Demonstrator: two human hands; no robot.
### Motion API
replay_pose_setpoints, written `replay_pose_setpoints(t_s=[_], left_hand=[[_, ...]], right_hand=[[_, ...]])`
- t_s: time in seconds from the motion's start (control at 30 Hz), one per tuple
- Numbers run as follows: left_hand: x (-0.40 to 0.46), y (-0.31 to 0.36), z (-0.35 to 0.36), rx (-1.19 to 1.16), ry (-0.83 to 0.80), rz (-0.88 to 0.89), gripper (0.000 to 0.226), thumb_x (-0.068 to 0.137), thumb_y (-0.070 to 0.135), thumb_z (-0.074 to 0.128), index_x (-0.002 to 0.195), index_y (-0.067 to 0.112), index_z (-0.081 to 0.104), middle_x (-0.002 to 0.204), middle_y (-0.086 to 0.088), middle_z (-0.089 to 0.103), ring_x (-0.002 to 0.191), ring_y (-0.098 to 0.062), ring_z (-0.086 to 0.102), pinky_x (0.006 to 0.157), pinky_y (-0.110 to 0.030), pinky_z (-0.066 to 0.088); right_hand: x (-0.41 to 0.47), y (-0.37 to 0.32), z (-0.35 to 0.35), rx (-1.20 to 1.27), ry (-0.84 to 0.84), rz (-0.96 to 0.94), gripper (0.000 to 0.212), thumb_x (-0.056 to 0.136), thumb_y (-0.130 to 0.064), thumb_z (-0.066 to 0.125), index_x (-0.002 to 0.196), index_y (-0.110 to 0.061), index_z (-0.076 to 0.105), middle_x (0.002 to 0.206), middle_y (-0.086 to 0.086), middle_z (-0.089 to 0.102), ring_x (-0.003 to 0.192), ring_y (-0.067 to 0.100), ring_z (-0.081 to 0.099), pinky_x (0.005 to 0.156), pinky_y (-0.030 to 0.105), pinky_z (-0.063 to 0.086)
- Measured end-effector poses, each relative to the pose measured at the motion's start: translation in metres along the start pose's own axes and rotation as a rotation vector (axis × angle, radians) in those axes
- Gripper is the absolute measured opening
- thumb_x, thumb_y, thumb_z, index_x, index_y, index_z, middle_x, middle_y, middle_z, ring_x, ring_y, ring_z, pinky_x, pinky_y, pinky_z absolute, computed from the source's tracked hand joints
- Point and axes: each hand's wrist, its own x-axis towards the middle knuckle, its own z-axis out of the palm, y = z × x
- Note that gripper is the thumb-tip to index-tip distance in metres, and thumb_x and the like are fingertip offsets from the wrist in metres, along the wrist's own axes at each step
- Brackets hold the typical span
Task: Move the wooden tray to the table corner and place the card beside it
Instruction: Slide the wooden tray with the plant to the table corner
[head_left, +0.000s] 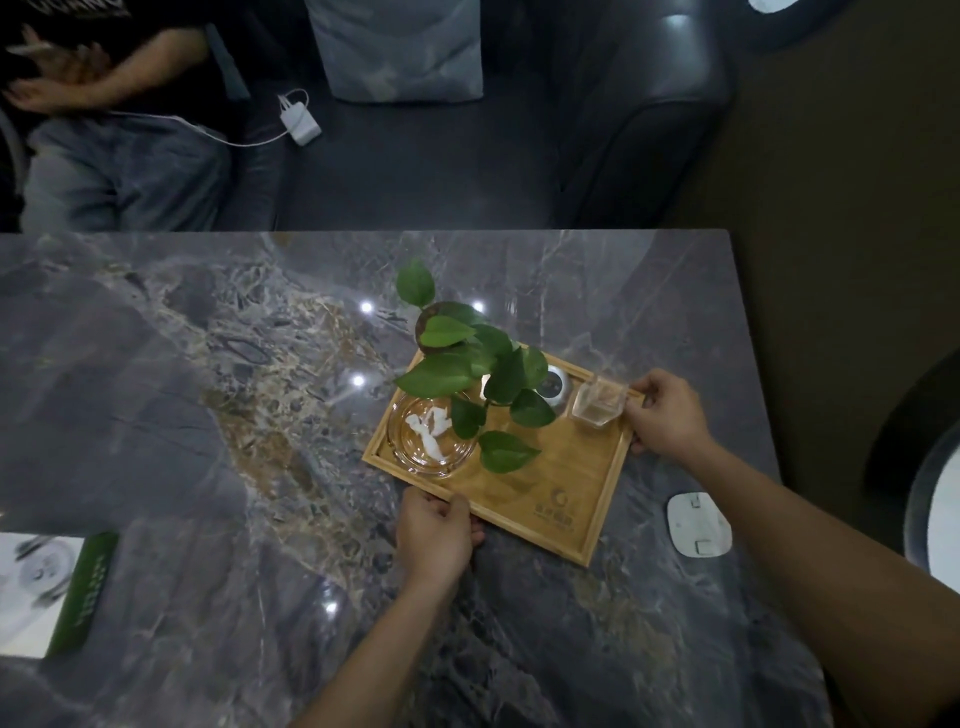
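You've got one view only: head cam, wide-angle, looking fwd and steeply down over the marble table (208, 364) from its near side. It sits close above both forearms, which enter from the bottom edge. The table's far right corner is in frame; a dark sofa (519, 171) fills the top. Edges bend w/ lens distortion.

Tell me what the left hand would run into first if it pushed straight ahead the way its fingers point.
The left hand already grips the near-left rim of the wooden tray. Pushed onward over that rim, it would probably meet the round clear glass dish first, with the green leafy plant beyond. Depth is uncertain.
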Motion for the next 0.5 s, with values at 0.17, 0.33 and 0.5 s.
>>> replay_pose_setpoints(t_s=[0.17, 0.33, 0.5], left_hand=[[0.022, 0.002, 0.000, 0.132, -0.016, 0.094, 0.016, 0.079, 0.036, 0.060, 0.087, 0.028, 0.049, 0.066, -0.002, 0.073, 0.059, -0.028, 0.074, 0.071, -0.056, 0.062], [0.052, 0.009, 0.002, 0.298, -0.020, 0.217, 0.021, 0.072, 0.051, 0.053, 0.084, 0.034, 0.047, 0.077, -0.005, 0.069, 0.070, -0.031, 0.072, 0.066, -0.055, 0.062], [0.044, 0.053, 0.008, 0.462, -0.032, 0.332, 0.009, 0.090, 0.026, 0.057, 0.096, 0.021, 0.051, 0.081, -0.004, 0.070, 0.070, -0.029, 0.071, 0.069, -0.049, 0.060]], right_hand=[[-0.007, 0.011, -0.002, 0.088, 0.032, 0.055, 0.010, 0.085, -0.011, 0.066, 0.084, -0.007, 0.057, 0.070, 0.014, 0.064, 0.052, 0.031, 0.070, 0.046, 0.044, 0.060], [-0.017, 0.024, 0.001, 0.188, 0.057, 0.160, 0.013, 0.087, -0.006, 0.064, 0.082, -0.006, 0.052, 0.075, 0.022, 0.067, 0.053, 0.031, 0.071, 0.050, 0.046, 0.062], [-0.030, 0.036, 0.007, 0.316, 0.114, 0.264, 0.019, 0.088, -0.009, 0.066, 0.080, -0.007, 0.049, 0.072, 0.023, 0.067, 0.051, 0.031, 0.070, 0.053, 0.049, 0.062]])
